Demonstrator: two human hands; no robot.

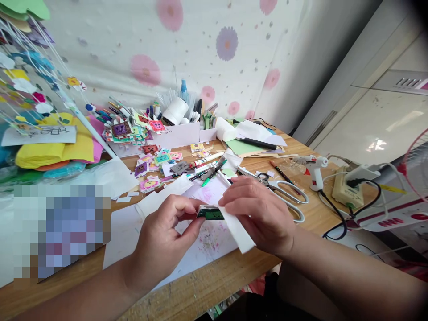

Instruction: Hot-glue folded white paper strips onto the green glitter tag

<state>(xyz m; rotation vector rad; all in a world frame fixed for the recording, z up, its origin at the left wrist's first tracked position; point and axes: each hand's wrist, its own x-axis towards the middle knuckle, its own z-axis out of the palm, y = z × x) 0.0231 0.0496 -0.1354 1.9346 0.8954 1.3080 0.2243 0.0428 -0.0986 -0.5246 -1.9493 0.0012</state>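
My left hand [165, 238] pinches the left end of a small green and black paper piece [210, 213] between thumb and fingers. My right hand [259, 211] grips the other end of that piece together with a white paper strip [238, 232] that hangs down from under its fingers. Both hands hover just above white sheets of paper [203, 240] marked with pink smudges, on a wooden table [214, 281].
Scissors [284, 191], a white glue gun [312, 169] and a power strip [346, 191] lie to the right. Pens [209, 171], small coloured paper squares [150, 167] and a white organiser box [180, 133] sit behind. Coloured felt [50, 149] is stacked at the left.
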